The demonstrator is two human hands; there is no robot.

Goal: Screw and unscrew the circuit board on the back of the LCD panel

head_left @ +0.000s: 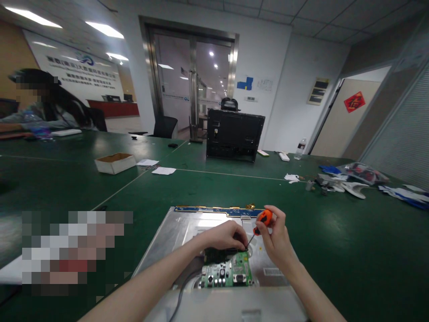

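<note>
An orange and black screwdriver (264, 218) is gripped in my right hand (276, 235), its thin shaft slanting down to the left. The tip reaches the upper right corner of a green circuit board (229, 270). My left hand (228, 235) bends over the board's far edge, thumb and fingers drawn together close to the tip; what they pinch, if anything, is hidden. Under the board lies a flat silver metal panel (181, 232), perhaps the back of a display. A narrow blue circuit strip (208, 210) runs along its far edge, with a pale ribbon cable (246, 221) below it.
On the green table (187, 188) stand a black monitor-like casing (234, 136), an open cardboard box (115, 164) and a water bottle (300, 148). Plastic bags and gloves (355, 174) lie at the right. A person (50, 103) sits at the far left.
</note>
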